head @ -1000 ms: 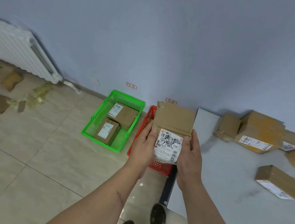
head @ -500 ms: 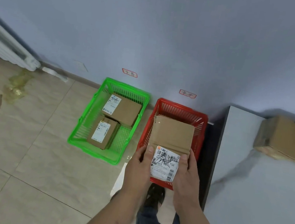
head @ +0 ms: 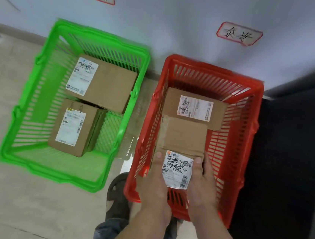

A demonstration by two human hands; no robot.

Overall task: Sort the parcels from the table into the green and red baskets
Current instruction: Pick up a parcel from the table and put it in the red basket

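A: Where are we with the sorting?

B: Nearest us, our left hand and right hand clasp one parcel between them, thumbs lying on top either side of its label, the other fingers hidden under its sides. It sits low inside the red basket, at the near end. We can't tell whether it touches the floor of the basket yet.

A: So that one is nearly placed?

B: We judge so; what is left for it is letting go. Just behind it in the same basket lies a second box, touching or nearly touching ours.

A: And the green basket?

B: To our left, it holds two boxes, a near box and a far box, close together. So three are down and a fourth is going in.

A: How many remain?

B: The table is out of view, so we cannot say.
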